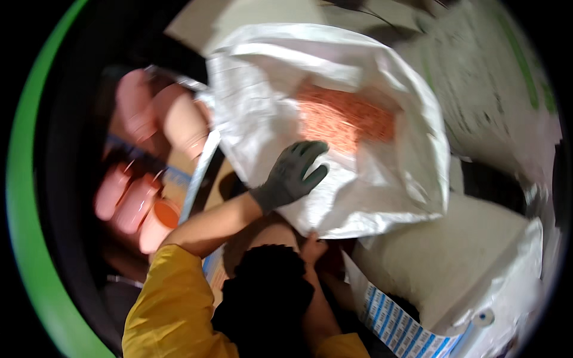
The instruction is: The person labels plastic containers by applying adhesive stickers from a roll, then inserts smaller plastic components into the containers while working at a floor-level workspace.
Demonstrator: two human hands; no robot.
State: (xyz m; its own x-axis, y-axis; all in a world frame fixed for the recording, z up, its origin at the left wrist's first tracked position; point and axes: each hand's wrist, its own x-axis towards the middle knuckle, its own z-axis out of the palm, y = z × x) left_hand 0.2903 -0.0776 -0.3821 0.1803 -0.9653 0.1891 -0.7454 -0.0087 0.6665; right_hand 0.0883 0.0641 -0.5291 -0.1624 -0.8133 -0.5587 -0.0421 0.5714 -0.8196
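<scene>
Head view, looking down. The person's left hand (140,161) lay very close to the lens and out of focus, its fingers (136,206) curled toward a thin pale strip (200,173). Whether they clenched it or only rested by it could not be told, and the right hand was not to be made out. Just beyond the strip, on its far side from the fingers, stood the white woven sack (262,89), its mouth folded open on a heap of orange-pink granules (346,119). A co-worker in a yellow sleeve (173,298) pressed a grey-gloved hand (292,176) flat on the sack's near wall, below the granules, while the co-worker's bare hand (313,247) touched its lower edge. Judged from this, the sack would be handled best by keeping the near wall pinned and the rim turned outward, so that the loose fill did not slump toward the open lip. Room was tight. The strip's edge ran just beside the fingers, a small orange object (168,213) sat under them, and the co-worker's arm crossed the space below the grip. Away from the grip, past the sack, a printed white bag (495,89) and a pale bag (465,250) closed that side, leaving open room mainly above the sack's mouth.
</scene>
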